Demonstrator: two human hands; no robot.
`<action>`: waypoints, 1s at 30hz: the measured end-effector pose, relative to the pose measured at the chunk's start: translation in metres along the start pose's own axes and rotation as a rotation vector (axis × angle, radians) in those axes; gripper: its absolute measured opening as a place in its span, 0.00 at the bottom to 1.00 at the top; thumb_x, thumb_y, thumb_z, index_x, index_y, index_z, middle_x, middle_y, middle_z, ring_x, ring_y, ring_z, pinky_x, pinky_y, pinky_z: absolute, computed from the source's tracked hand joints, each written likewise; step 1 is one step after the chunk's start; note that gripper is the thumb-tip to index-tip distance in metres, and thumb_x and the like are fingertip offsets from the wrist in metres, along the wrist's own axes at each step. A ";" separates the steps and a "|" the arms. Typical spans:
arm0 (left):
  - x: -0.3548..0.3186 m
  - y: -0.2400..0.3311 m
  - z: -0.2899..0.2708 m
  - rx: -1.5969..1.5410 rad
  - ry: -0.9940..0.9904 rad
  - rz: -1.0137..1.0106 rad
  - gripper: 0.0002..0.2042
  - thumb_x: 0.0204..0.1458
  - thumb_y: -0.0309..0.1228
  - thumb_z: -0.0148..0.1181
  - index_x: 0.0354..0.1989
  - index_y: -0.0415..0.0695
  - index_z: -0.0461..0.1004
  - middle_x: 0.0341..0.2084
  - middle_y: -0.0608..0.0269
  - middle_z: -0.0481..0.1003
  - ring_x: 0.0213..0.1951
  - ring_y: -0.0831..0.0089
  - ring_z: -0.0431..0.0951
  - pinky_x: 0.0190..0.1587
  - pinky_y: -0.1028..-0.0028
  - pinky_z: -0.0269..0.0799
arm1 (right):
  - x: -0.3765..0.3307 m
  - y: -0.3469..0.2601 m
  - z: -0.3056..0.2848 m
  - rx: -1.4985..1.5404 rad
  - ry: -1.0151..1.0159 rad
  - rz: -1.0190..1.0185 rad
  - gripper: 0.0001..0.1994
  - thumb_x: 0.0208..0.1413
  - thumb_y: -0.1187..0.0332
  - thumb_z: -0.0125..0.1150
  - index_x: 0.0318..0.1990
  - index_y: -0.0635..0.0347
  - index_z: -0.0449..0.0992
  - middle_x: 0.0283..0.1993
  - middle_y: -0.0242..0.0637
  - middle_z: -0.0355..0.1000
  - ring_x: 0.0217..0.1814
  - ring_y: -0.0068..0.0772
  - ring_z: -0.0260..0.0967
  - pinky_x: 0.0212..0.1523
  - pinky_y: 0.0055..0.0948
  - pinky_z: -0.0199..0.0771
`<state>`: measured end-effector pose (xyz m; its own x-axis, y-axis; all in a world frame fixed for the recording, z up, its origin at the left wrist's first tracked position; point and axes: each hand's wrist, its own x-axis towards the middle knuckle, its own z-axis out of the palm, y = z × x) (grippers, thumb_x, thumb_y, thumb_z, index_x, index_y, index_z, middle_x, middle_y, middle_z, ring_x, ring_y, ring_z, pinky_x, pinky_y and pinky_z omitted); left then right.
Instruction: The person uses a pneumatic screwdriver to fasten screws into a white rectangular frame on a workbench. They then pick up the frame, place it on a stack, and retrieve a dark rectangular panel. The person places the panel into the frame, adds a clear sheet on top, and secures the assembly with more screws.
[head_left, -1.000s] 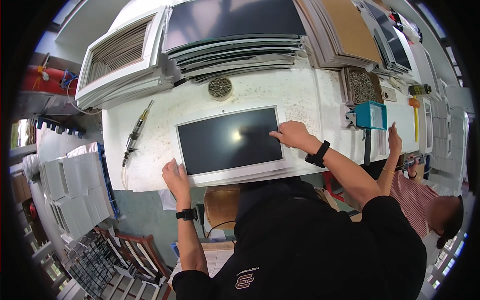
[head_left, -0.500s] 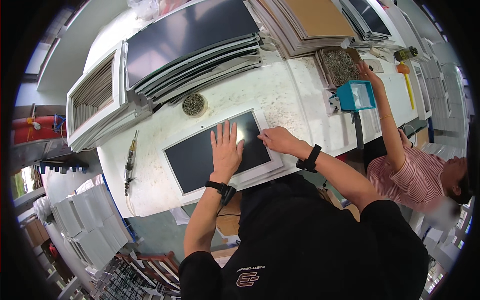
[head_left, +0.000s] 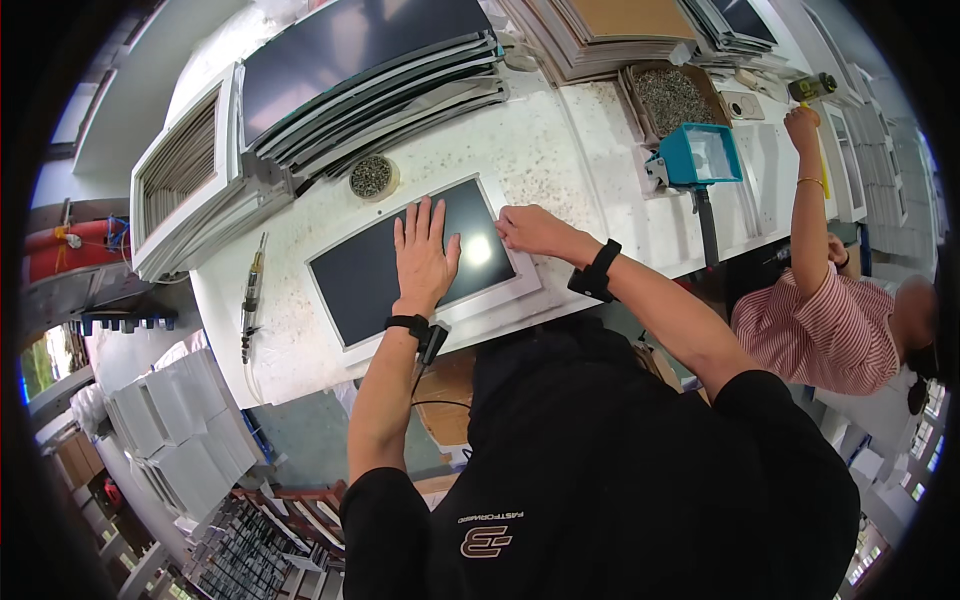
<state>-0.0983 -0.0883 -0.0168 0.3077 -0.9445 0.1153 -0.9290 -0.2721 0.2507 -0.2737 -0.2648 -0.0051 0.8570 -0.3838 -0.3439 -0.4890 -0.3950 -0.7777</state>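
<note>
A dark rectangular panel [head_left: 350,290] lies in a white frame [head_left: 524,284] on the table in front of me. My left hand [head_left: 424,268] rests flat on the panel's dark face, fingers stretched out and a little apart. At the frame's right edge is my right hand [head_left: 545,232], its fingers curled and pressed together. Whatever they pinch, if anything, is hidden. Just beyond the panel stands a small round tub [head_left: 373,177] of tiny metal pieces.
A screwdriver-like tool [head_left: 252,297] lies left. Behind are stacked white frames [head_left: 190,170], dark panels [head_left: 365,60] and brown boards [head_left: 635,18]. A box of small metal parts [head_left: 675,100] and a blue tray [head_left: 703,155] stand right, near another person's hand [head_left: 803,128].
The view has shifted, so the table sits higher and further left. My hands keep nearly the same places on the panel. The other person's hand has moved right, away from the parts box.
</note>
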 end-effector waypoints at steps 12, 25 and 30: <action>-0.007 0.019 0.005 -0.030 0.014 -0.041 0.33 0.63 0.40 0.57 0.74 0.43 0.58 0.74 0.45 0.56 0.75 0.45 0.52 0.75 0.45 0.41 | -0.149 -0.031 -0.090 0.111 0.456 -0.173 0.06 0.60 0.73 0.65 0.41 0.63 0.77 0.39 0.44 0.75 0.39 0.41 0.76 0.41 0.36 0.76; 0.151 0.279 0.081 -0.632 -0.033 0.061 0.45 0.46 0.37 0.76 0.73 0.44 0.58 0.41 0.51 0.74 0.43 0.53 0.74 0.47 0.57 0.72 | -0.201 0.078 -0.185 -0.361 0.541 0.534 0.22 0.59 0.54 0.65 0.41 0.71 0.77 0.30 0.63 0.77 0.36 0.64 0.79 0.42 0.52 0.78; 0.155 0.286 0.091 -0.615 0.007 0.045 0.42 0.45 0.37 0.76 0.71 0.51 0.62 0.33 0.58 0.76 0.40 0.55 0.75 0.43 0.59 0.72 | -0.198 0.104 -0.173 -0.189 0.644 0.461 0.19 0.61 0.59 0.62 0.39 0.73 0.74 0.29 0.65 0.76 0.35 0.68 0.77 0.37 0.55 0.76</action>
<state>-0.3352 -0.3292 -0.0144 0.2746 -0.9507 0.1442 -0.6532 -0.0744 0.7535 -0.5226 -0.3739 0.0733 0.3296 -0.9243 -0.1924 -0.8383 -0.1928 -0.5100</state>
